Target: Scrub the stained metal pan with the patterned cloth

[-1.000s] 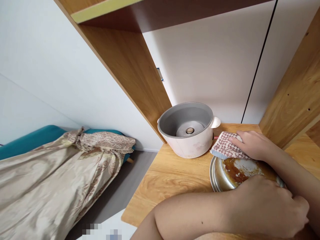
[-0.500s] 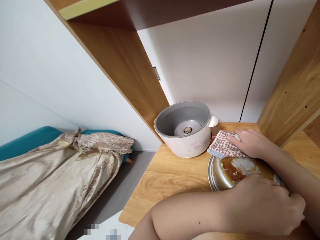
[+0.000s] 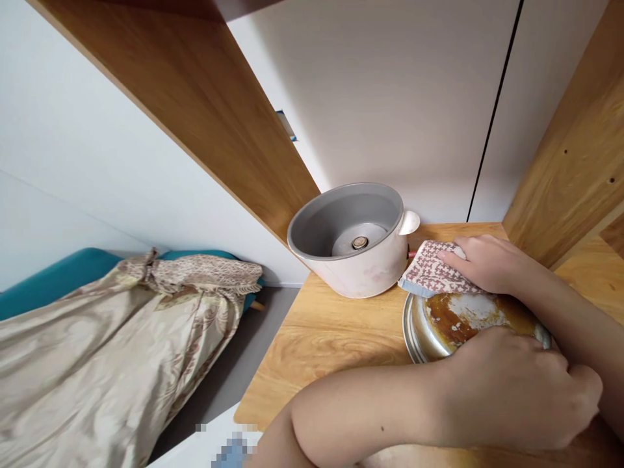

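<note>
An upturned metal pot (image 3: 475,312) with a brown-stained, flaking bottom lies on the wooden surface. My left hand (image 3: 526,390) is closed at its near edge; the fingertips are hidden. At the far side, my right hand (image 3: 492,261) grips a folded brown-and-white patterned cloth (image 3: 435,268), which touches the pot's far edge. Just left of the cloth stands a white rice cooker body (image 3: 363,276), lidless, with a grey interior. A round metal piece (image 3: 360,242) shows in the middle of its floor.
The wooden tabletop (image 3: 312,344) ends in an edge at the left. Wooden uprights rise on both sides, the left upright (image 3: 195,123) and the right upright (image 3: 565,143). Beyond the floor, a beige cloth (image 3: 112,357) covers a teal sofa (image 3: 53,279).
The view has tilted slightly, so the shelf overhead shows less and the cooker sits a little higher and further left. Both hands stay at the pot, the right one still with the cloth.
</note>
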### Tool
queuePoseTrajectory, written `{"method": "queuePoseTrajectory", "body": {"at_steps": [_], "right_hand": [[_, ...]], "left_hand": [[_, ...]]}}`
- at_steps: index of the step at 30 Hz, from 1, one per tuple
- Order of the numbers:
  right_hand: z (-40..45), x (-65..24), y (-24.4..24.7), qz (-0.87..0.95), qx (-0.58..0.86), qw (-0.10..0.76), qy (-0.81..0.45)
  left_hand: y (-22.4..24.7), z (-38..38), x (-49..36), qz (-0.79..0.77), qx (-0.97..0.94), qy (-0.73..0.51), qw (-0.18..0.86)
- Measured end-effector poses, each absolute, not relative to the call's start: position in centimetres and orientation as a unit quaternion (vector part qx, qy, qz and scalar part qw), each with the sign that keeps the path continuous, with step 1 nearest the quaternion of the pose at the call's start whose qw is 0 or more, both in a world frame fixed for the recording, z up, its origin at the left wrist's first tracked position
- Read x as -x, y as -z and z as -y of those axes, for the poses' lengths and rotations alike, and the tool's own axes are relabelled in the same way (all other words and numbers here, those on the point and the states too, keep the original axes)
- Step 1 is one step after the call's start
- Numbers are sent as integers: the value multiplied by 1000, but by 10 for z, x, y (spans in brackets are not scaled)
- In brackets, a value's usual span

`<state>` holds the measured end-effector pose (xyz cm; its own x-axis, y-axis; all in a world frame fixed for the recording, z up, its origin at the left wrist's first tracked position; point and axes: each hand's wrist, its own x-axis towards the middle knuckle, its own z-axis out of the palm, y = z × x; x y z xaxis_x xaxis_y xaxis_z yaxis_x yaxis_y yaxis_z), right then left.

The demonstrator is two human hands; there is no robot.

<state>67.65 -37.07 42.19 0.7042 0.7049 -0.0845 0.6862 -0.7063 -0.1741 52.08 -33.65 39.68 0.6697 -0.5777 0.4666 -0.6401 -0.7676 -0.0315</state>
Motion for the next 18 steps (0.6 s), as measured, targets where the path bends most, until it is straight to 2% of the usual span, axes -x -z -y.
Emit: {"method": "queuePoseTrajectory", "body": {"at_steps": [18], "right_hand": [[371, -673, -424, 377, 923, 55, -63]], "left_hand": [[-394, 338, -522, 345, -907, -236, 55]]}}
